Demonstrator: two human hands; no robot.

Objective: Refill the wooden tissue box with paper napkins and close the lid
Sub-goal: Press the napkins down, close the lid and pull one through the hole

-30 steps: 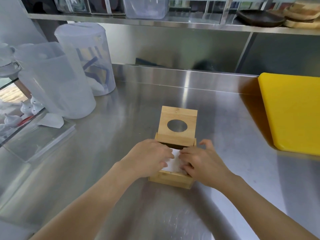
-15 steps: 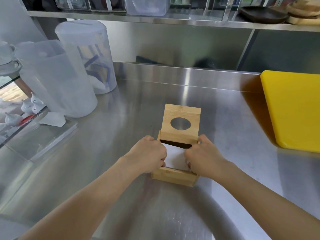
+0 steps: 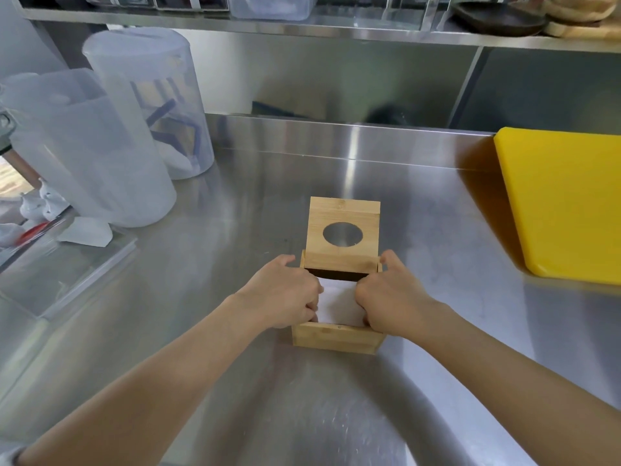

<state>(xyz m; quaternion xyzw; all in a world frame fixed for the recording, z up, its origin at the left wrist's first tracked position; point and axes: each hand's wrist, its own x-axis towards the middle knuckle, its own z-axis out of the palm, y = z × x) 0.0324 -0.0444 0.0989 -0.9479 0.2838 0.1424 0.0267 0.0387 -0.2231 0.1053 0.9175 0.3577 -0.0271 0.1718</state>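
Fists knuckles-down on napkins inside box

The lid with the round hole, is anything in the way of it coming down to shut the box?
Yes. Both hands sit over the open box: the left hand and right hand press the white napkins down. The lid stands up behind them.

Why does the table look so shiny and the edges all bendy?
Head view: the steel table mirrors the lights, with a bright streak behind the wooden tissue box; the wide lens curves the shelf and stretches both arms; the left plastic containers look slightly soft.
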